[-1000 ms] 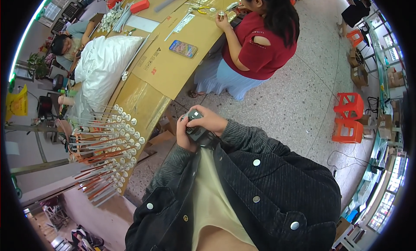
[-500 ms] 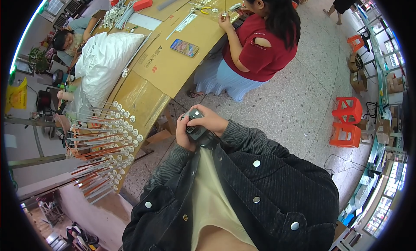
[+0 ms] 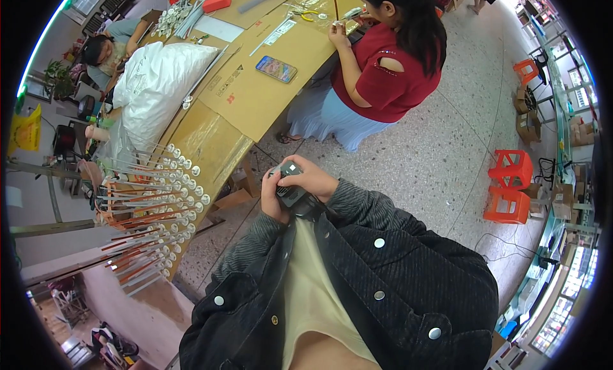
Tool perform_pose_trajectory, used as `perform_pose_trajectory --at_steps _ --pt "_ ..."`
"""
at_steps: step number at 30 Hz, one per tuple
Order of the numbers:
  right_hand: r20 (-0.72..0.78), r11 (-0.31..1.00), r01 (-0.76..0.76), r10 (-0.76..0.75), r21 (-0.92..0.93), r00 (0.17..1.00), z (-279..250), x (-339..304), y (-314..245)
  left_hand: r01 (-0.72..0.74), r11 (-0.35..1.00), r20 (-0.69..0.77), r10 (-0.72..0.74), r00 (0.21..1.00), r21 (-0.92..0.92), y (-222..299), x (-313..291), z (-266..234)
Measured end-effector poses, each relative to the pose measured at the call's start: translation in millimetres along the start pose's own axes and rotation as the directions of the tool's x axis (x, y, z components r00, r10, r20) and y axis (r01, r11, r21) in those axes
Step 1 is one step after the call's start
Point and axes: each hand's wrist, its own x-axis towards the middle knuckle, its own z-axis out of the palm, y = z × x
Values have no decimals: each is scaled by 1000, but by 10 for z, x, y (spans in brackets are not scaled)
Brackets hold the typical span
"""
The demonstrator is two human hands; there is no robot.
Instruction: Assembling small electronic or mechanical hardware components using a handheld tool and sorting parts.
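Close to my chest, both hands are wrapped round a small black boxy device [image 3: 293, 195]; its exact kind is unclear. My left hand [image 3: 272, 200] grips its left side. My right hand [image 3: 315, 179] closes over its top and right side, with the thumb lying across it. Ahead of my hands is the cardboard-covered table [image 3: 220, 124], and a phone [image 3: 276, 69] with a lit screen lies on it. To the left, several thin grey and brown rods with round white ends [image 3: 185, 197] stick out over the table's near end.
A large white sack [image 3: 156, 83] lies on the table. A person in a red top [image 3: 399, 83] sits at its right side, handling a thin part. Another person [image 3: 105, 54] is at the far left. Red plastic stools [image 3: 507, 204] stand on the speckled floor [image 3: 408, 159] at right.
The view has shifted slightly, so the table and stools sit a little differently. A brown rod now stands upright at the red-topped person's hand. My hands keep their hold on the device.
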Motion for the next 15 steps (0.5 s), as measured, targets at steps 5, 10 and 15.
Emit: perform_pose_trajectory --at_steps 5,10,15 --pt "5 1000 24 -23 -21 1000 5 -3 17 -30 1000 7 30 1000 -6 -6 -13 20" --pt "5 1000 26 -26 2 1000 25 -16 10 2 1000 9 -1 1000 -27 20 -44 41" --pt "5 1000 11 -11 -3 1000 38 -22 8 -36 999 5 36 999 -2 21 -58 53"
